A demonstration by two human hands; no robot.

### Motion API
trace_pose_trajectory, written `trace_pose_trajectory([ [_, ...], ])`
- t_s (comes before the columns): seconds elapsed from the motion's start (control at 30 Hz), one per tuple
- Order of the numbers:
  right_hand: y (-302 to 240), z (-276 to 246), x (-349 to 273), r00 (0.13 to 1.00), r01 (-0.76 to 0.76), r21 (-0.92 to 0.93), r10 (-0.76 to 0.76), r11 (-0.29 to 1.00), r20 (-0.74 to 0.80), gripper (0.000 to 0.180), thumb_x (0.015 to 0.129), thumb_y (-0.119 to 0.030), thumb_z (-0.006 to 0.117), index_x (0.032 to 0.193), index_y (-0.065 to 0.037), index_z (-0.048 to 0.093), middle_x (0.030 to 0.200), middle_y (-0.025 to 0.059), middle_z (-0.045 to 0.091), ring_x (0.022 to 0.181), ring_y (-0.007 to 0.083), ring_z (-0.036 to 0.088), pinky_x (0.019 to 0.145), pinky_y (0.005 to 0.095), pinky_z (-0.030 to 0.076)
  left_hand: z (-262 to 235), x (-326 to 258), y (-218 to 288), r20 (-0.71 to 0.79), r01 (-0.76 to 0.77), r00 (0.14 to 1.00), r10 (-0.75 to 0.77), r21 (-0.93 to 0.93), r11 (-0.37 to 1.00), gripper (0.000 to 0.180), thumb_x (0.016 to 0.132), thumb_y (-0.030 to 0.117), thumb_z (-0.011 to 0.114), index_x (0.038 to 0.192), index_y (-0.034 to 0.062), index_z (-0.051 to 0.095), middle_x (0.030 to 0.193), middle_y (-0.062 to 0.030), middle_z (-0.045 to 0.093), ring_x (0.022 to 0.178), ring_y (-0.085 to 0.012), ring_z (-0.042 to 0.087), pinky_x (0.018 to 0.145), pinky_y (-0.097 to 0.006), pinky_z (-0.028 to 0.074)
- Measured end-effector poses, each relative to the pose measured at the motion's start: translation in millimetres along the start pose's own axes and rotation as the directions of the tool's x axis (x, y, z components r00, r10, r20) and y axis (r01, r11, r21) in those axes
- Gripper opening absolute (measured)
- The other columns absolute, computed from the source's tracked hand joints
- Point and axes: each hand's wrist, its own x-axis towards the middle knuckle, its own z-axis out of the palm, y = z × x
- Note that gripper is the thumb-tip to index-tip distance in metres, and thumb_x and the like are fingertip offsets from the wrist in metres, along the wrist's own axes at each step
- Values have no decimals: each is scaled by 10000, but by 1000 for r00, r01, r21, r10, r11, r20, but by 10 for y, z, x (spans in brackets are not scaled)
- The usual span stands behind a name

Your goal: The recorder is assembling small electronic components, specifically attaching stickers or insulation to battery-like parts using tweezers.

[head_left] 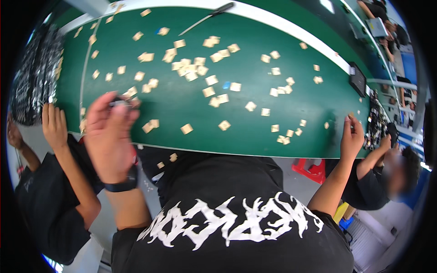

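My left hand, with a dark band on its wrist, is raised over the left part of the green table. Its fingers are closed round a small dark object, too blurred to name. Over the table's right end, my right hand pinches a small tan piece between thumb and fingertips. Many small cream-coloured squares lie scattered on the green top, with a cluster near the middle. Tiny blue bits, one of them a blue piece, lie among them.
A screwdriver lies at the far edge. A black box and a heap of small dark parts are at the right end. Dark shiny strips hang at the left. Co-workers sit on both sides; one's hand rests near the left edge.
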Motion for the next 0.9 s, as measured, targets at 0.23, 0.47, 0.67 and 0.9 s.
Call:
trace_pose_trajectory([
  [0.23, 1974, -348, 93, 975, -219, -557, 159, 801, -155, 370, 873, -277, 716, 1127, -7, 711, 1016, 214, 693, 969, 371, 658, 870, 447, 515, -1602, 656, 56, -144, -117, 972, 188, 396, 911, 426, 1013, 44, 580, 1416, -42, 471, 1254, -143, 602, 1162, -198, 610, 1050, -280, 499],
  [0.47, 2130, -390, 353, 971, -222, -591, 119, 776, -208, 385, 899, -299, 688, 1160, -16, 696, 1055, 227, 658, 963, 404, 650, 839, 470, 526, -2339, 921, 207, 21, -243, 922, 386, 809, 536, 402, 1025, 25, 535, 1419, -37, 479, 1319, -118, 540, 1160, -170, 594, 1016, -261, 500],
  [0.67, 2171, -311, 751, 982, -167, -630, 74, 759, -171, 407, 905, -375, 677, 1155, -55, 697, 1061, 196, 658, 959, 385, 652, 820, 470, 535, -2269, 968, 116, -116, -167, 952, 282, 573, 802, 427, 1027, 19, 508, 1448, -6, 438, 1383, -103, 506, 1178, -179, 587, 1000, -264, 505],
  [0.9, 2298, -210, 1217, 919, -381, -487, 380, 786, -106, 398, 873, -407, 654, 957, -28, 738, 916, 252, 709, 895, 431, 680, 831, 514, 530, -2338, 705, 377, 15, -163, 977, 213, 695, 700, 414, 995, 34, 557, 1391, -69, 495, 1387, -150, 537, 1190, -219, 605, 951, -284, 524],
])
